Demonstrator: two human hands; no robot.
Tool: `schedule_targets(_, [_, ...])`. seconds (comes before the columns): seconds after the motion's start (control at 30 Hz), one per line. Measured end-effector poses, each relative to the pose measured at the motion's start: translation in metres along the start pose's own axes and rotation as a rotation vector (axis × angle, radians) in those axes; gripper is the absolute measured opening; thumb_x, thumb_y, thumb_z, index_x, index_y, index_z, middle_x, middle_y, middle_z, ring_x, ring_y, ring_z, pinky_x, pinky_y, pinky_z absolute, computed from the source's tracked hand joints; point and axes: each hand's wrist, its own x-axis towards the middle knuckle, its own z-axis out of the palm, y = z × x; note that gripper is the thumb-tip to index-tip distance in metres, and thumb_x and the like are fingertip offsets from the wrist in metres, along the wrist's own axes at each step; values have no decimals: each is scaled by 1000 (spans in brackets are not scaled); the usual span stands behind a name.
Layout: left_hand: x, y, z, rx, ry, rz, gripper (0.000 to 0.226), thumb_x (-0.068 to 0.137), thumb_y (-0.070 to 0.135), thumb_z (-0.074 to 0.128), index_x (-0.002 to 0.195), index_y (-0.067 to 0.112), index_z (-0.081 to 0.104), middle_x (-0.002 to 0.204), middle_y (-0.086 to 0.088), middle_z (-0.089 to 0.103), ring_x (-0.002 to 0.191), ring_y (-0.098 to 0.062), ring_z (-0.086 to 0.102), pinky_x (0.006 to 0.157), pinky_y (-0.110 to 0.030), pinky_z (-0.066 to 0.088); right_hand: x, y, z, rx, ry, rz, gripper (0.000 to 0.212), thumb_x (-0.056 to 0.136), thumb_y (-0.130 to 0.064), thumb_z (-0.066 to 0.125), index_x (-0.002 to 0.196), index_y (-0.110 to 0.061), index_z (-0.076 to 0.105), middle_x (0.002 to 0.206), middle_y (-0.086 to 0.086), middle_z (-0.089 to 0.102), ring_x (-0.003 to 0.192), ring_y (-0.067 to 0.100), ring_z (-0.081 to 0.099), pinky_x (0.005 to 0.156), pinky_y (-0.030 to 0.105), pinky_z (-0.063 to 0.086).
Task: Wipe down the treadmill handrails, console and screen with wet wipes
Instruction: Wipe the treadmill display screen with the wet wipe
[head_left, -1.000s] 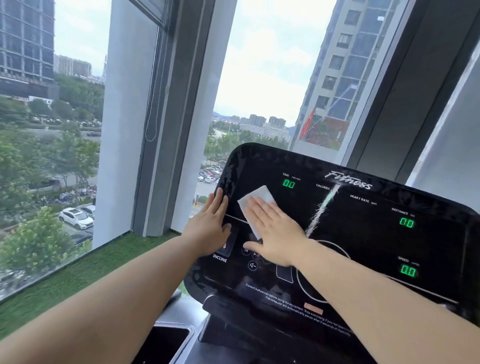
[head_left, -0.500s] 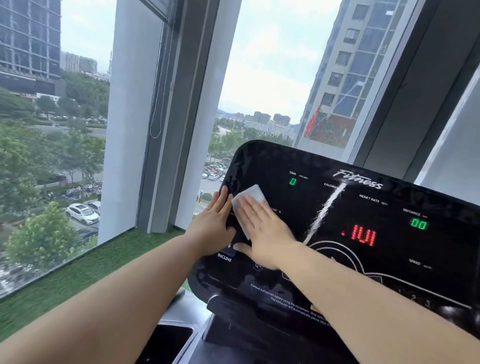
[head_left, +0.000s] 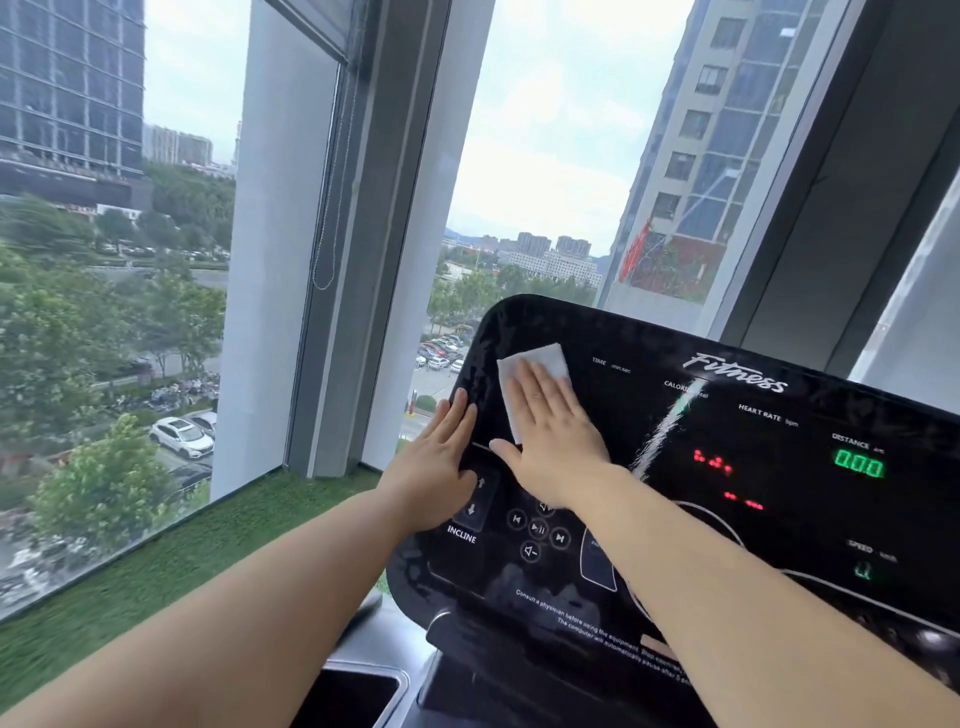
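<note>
The glossy black treadmill console (head_left: 727, 519) fills the lower right, with lit green and red digits and an INCLINE button pad at its left side. A white wet wipe (head_left: 535, 361) lies flat on the console's upper left area. My right hand (head_left: 556, 441) presses on the wipe with flat fingers, covering its lower half. My left hand (head_left: 436, 467) rests flat against the console's left edge beside the INCLINE buttons, holding nothing. No handrails are in view.
A tall window with grey pillars (head_left: 270, 249) stands just behind the console. A strip of green artificial turf (head_left: 156, 571) runs along the window's base. A silver-rimmed recess (head_left: 358, 691) sits below the console at bottom centre.
My right hand has slid the wipe up the console toward its top left corner. The left hand stayed on the left edge. The console's lit digits changed.
</note>
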Motion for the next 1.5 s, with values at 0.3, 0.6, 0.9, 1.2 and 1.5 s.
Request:
schedule_targets(0.3, [-2, 3, -5, 3, -24, -21, 70, 94, 23, 35, 151, 26, -5, 154, 14, -22, 143, -4, -15, 113, -28, 24, 20, 24, -18, -32, -23, 24, 71, 99, -53, 9, 143, -10, -26, 152, 4, -32, 140, 18, -30, 115, 35, -18])
schedule_targets(0.6, [-1, -1, -6, -64, 11, -11, 67, 95, 24, 36, 152, 26, 1, 156, 17, -15, 143, 0, -9, 108, -27, 30, -30, -28, 42, -10, 28, -72, 79, 91, -57, 9, 150, -5, 7, 155, 10, -9, 144, 20, -10, 114, 36, -11])
schedule_targets(0.9, [-1, 0, -6, -54, 45, -18, 64, 95, 25, 37, 152, 24, 7, 157, 16, -10, 144, -3, -4, 114, -28, 20, -19, -11, 14, 50, -24, 70, 77, 97, -59, 12, 138, -9, -30, 144, 4, -39, 139, 20, -32, 115, 37, -18])
schedule_targets(1.2, [-8, 1, 6, -68, -4, 3, 62, 100, 35, 32, 151, 19, 1, 156, 10, -19, 143, -8, -17, 117, -30, 8, -66, -45, 51, -104, -62, -233, 74, 97, -56, 11, 146, -12, -21, 154, 4, -25, 137, 17, -35, 108, 38, -26])
schedule_targets(1.5, [-45, -8, 18, -77, 51, 10, 65, 94, 16, 39, 152, 13, 10, 159, 7, -3, 144, -14, 14, 112, -25, 19, -36, -35, 26, 87, -12, 74, 77, 98, -56, 15, 141, -10, -28, 142, 2, -40, 140, 18, -31, 115, 36, -19])
